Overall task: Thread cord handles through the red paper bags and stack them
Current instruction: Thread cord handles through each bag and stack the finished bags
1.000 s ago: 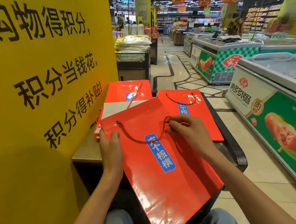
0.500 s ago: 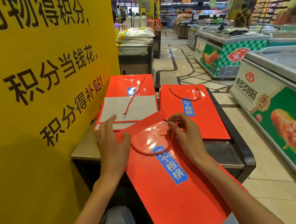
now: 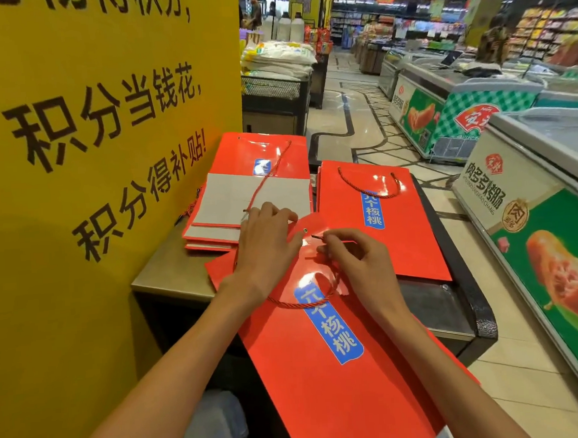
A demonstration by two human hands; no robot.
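Observation:
A flat red paper bag (image 3: pixel 324 379) with a blue label lies across the counter edge and my lap. My left hand (image 3: pixel 265 244) holds its top edge beside a small metal eyelet (image 3: pixel 305 230). My right hand (image 3: pixel 354 262) pinches the dark tip of a red cord (image 3: pixel 303 304), just right of the eyelet; the cord loops down over the bag. A finished red bag (image 3: pixel 383 233) with a cord handle lies at the right. A pile of flat bags (image 3: pixel 246 201), one grey-white side up, sits at the left with a loose red cord (image 3: pixel 268 176) across it.
A yellow signboard (image 3: pixel 90 146) with black characters stands close on the left. The bags rest on a metal counter (image 3: pixel 162 270) with a dark rim. Freezer chests (image 3: pixel 533 204) line the right side, with a tiled aisle (image 3: pixel 342 124) between.
The near bag has slid toward me. My left hand moved from the bag's left corner up to the eyelet, and my right hand brought the cord tip close to that hole.

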